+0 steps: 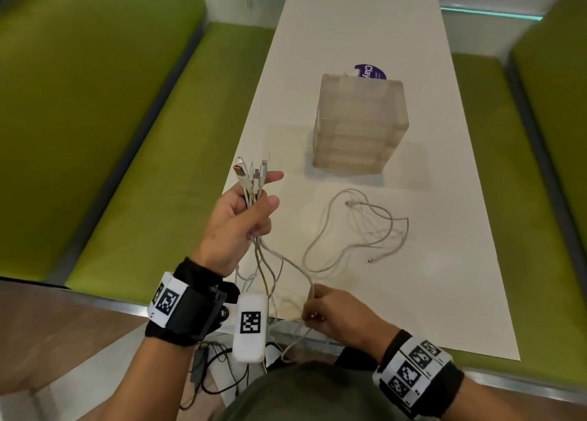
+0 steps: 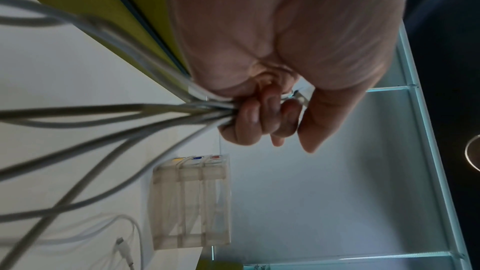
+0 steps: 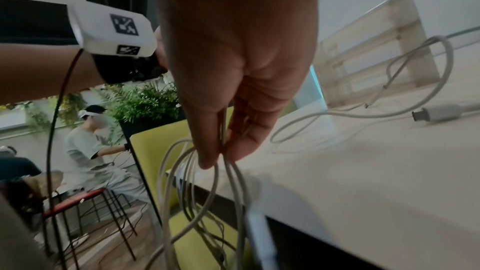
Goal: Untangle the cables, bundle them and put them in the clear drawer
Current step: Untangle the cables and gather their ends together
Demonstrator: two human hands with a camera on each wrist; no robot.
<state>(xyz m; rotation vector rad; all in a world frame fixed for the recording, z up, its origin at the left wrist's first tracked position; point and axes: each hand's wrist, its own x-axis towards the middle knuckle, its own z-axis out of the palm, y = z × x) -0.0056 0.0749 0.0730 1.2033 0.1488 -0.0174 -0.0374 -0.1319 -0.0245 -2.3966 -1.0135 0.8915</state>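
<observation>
My left hand (image 1: 246,209) is raised over the table's left edge and grips a bunch of white cables (image 1: 254,179), plug ends sticking up above the fist. Its curled fingers (image 2: 249,118) close round the strands. The cables hang down past the near edge to my right hand (image 1: 320,309), whose thumb and fingers (image 3: 207,151) pinch them low down; loops dangle below the table. One loose white cable (image 1: 355,227) lies coiled on the table. The clear drawer unit (image 1: 359,125) stands closed beyond it.
The narrow white table (image 1: 444,277) runs away from me between green benches (image 1: 143,135). A purple round label (image 1: 370,71) lies behind the drawer unit. Black wires hang under my left wrist. People sit far off in the right wrist view.
</observation>
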